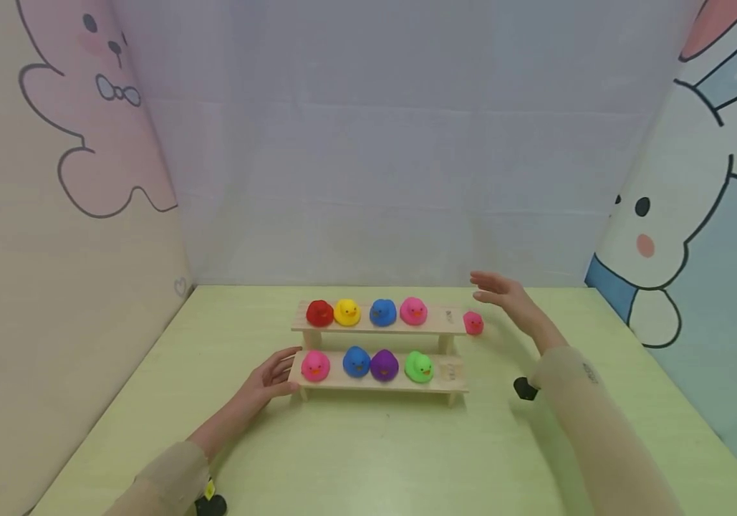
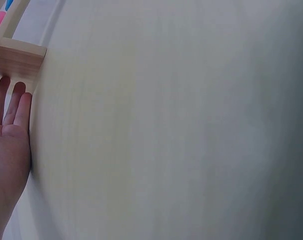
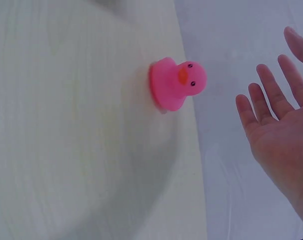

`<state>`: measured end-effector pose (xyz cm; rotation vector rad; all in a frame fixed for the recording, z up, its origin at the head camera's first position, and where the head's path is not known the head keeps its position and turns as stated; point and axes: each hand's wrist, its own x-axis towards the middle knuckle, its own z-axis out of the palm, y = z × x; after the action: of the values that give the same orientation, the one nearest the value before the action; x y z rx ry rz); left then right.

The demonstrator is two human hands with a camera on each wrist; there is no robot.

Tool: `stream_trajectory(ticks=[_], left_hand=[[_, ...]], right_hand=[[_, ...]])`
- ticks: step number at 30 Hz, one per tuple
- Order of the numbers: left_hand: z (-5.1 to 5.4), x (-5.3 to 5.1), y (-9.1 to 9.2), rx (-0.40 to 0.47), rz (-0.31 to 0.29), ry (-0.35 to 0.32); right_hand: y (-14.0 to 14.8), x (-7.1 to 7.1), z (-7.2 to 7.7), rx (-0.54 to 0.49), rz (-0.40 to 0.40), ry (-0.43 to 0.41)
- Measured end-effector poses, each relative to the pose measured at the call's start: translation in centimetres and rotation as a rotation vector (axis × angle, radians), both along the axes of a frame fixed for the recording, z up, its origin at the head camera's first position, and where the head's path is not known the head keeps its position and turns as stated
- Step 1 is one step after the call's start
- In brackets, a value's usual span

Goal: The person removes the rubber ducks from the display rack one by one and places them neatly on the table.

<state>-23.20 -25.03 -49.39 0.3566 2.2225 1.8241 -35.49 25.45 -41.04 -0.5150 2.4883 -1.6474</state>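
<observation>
A two-tier wooden stand (image 1: 377, 388) on the table carries rubber ducks. On its upper tier stand a red duck (image 1: 320, 313), a yellow duck (image 1: 347, 312), a blue duck (image 1: 383, 312) and a pink duck (image 1: 414, 311). Below are another pink duck (image 1: 315, 366), another blue duck (image 1: 357, 362), a purple duck (image 1: 384, 365) and a green duck (image 1: 419, 367). My left hand (image 1: 268, 380) holds the lower tier's left end, thumb toward the front. Past the upper tier's right end, a loose pink duck (image 3: 172, 85) sits upright on the table. My right hand (image 1: 513, 304) hovers above and beside it, fingers extended, holding nothing.
The pale green table (image 1: 368, 459) meets a plain cloth backdrop (image 1: 368, 179) behind the stand. Printed side panels with a bear (image 1: 97, 143) and a rabbit (image 1: 665, 236) flank it. A small black object (image 1: 526, 388) shows beside the right sleeve.
</observation>
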Motion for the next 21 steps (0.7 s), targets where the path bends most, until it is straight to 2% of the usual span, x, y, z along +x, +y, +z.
stream_trajectory(ticks=[10, 21], left_hand=[[0.1, 0.1, 0.0, -0.033, 0.016, -0.015], [0.0, 0.0, 0.0, 0.003, 0.002, -0.004]], right_hand=[[-2.8, 0.5, 2.8, -0.061, -0.005, 0.113], [-6.6, 2.5, 4.3, -0.129, 0.077, 0.170]])
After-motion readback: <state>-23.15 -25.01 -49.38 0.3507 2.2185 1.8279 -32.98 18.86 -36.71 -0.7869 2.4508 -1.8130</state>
